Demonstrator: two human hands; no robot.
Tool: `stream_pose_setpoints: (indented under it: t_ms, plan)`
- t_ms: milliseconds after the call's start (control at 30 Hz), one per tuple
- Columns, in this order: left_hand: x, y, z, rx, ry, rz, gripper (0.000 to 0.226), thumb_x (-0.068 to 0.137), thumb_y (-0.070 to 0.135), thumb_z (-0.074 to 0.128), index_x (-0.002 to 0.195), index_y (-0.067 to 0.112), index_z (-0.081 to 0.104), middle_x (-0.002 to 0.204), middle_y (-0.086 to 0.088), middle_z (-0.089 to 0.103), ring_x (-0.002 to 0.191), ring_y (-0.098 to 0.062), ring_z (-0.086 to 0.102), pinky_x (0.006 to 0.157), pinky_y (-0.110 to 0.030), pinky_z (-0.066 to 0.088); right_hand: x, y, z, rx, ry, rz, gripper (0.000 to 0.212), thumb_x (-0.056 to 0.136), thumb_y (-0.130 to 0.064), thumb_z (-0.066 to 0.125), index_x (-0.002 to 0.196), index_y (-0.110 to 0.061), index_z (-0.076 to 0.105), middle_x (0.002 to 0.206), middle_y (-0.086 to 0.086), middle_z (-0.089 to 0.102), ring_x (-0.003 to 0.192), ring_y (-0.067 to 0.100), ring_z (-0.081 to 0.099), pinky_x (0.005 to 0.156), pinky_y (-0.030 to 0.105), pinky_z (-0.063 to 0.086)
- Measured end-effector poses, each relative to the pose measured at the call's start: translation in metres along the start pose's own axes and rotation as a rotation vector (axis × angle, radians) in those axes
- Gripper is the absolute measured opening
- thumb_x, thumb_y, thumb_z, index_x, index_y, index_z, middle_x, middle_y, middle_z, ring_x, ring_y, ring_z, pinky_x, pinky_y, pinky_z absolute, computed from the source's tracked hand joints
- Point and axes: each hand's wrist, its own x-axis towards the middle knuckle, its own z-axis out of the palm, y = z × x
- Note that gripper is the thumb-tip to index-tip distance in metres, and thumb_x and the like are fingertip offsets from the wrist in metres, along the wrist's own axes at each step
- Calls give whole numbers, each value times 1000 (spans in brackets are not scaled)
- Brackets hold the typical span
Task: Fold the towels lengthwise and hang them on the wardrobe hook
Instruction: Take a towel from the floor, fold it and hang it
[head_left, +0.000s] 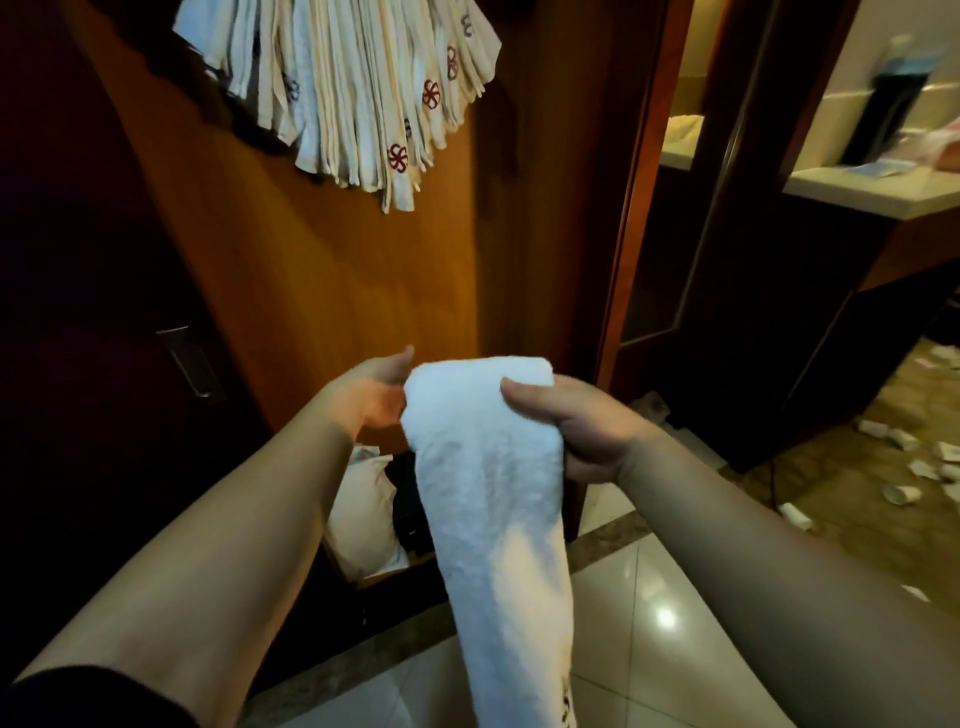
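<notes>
right hand (576, 421) fingers clamped on folded towel (498, 499) | left hand (371, 389) fingers apparently apart, touching it | hung towels (343, 88) above

head view, looking down, close

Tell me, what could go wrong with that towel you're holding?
Only the right hand seems to have a grip on the towel; the left hand looks open beside it, so the fold might slip loose. The long end hangs down toward the floor and could drag on it. The bunch of hung towels already looks crowded, so adding one more might knock some off.
</notes>
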Motion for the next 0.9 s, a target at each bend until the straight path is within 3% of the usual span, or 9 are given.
stream_pose_setpoints:
  t_ms: [67, 133, 233, 300, 367, 500, 600, 733, 900]
  plan:
    - [2, -7, 0, 60, 9, 87, 22, 105, 22, 42, 94, 12, 59, 84, -6, 69, 80, -23, 64, 76, -38, 55, 4, -16, 6, -36, 85, -94, 31, 82, -20, 66, 109, -5, 71, 104, 15, 74, 94, 24, 73, 83, 35, 60]
    - [7, -7, 5, 61, 69, 195, 20, 102, 27, 49, 93, 13, 60, 88, -6, 67, 85, -26, 63, 83, -39, 53, 9, -31, 9, -60, 151, -185, 28, 87, -14, 59, 112, -2, 65, 102, 13, 75, 92, 23, 73, 86, 35, 59]
    - [-16, -10, 21, -29, 301, 538, 22, 102, 37, 49, 96, 18, 58, 89, 0, 63, 83, -17, 61, 74, -31, 49, 19, -48, 11, -80, 262, -288, 23, 96, 0, 51, 115, -2, 63, 103, 13, 74, 96, 25, 72, 95, 40, 55]
    - [-54, -25, 37, 37, 369, 824, 21, 102, 40, 49, 112, 24, 58, 113, 4, 62, 105, -12, 59, 89, -29, 47, 27, -58, 16, -64, 370, -344, 25, 97, 5, 48, 119, 0, 60, 108, 15, 72, 99, 26, 70, 98, 42, 53]
    - [-85, -38, 53, 240, 342, 977, 42, 99, 43, 54, 136, 26, 46, 136, 9, 48, 124, -3, 44, 99, -21, 39, 37, -67, 23, -40, 478, -386, 31, 97, 5, 50, 127, 3, 54, 117, 17, 69, 104, 27, 69, 100, 44, 52]
    - [-78, -38, 75, 565, 345, 953, 71, 97, 33, 58, 156, 29, 18, 160, 9, 24, 139, -1, 25, 110, -26, 35, 53, -79, 45, 9, 561, -403, 27, 98, -4, 55, 124, -3, 47, 123, 15, 61, 108, 28, 63, 99, 42, 53]
    - [-71, -23, 83, 628, 476, 952, 68, 100, 24, 51, 157, 28, 14, 164, 8, 19, 147, -13, 27, 111, -39, 44, 58, -87, 61, 45, 578, -427, 19, 98, -8, 56, 113, -10, 44, 118, 11, 58, 109, 27, 61, 100, 41, 52]
    - [-67, -7, 86, 724, 564, 912, 74, 98, 27, 56, 157, 26, 12, 165, 8, 13, 151, -14, 17, 111, -40, 42, 61, -96, 70, 63, 628, -474, 12, 100, -11, 56, 90, -15, 49, 102, 5, 60, 96, 21, 64, 91, 34, 55]
    - [-47, -25, 77, 879, 634, 790, 71, 95, 21, 62, 155, 23, 25, 158, 3, 34, 144, -18, 35, 108, -40, 45, 57, -113, 61, 135, 693, -571, 9, 99, -14, 57, 97, -15, 48, 100, 4, 61, 91, 20, 64, 78, 32, 54]
